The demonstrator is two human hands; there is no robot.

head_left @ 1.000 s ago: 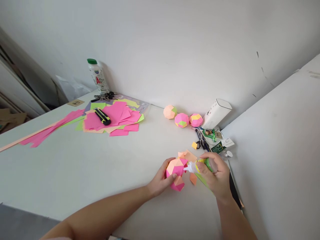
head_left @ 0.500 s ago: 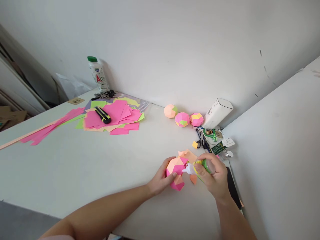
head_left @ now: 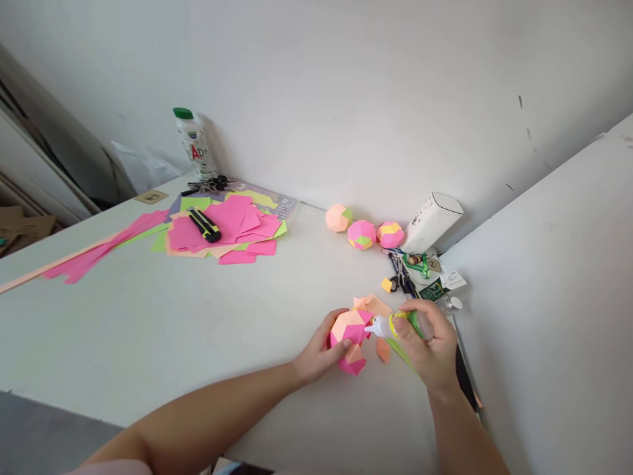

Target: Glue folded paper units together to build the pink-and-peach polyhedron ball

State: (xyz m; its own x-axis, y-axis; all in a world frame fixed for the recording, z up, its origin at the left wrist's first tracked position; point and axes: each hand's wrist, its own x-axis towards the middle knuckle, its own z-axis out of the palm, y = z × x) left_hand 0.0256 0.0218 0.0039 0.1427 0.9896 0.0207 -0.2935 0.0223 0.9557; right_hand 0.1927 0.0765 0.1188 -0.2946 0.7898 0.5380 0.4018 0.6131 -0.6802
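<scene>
In my left hand is a pink and peach paper ball made of folded facets, with the thumb pressed on its near side. A glue bottle with a white nozzle and a yellow-green label lies tilted in my right hand. Its nozzle tip points left and meets or nearly meets the ball's right edge. Peach paper pieces lie on the table just behind the ball, and another peach piece is beside it. Part of the ball is hidden by my left fingers.
Three finished-looking paper balls stand by the wall, near a white container. Scissors and small items lie at the right. Coloured paper sheets carry a utility knife at the left, with a white bottle behind.
The glue bottle and my right hand have shifted slightly up and right, and the nozzle sits higher along the ball's edge. My left hand keeps its hold on the ball.
</scene>
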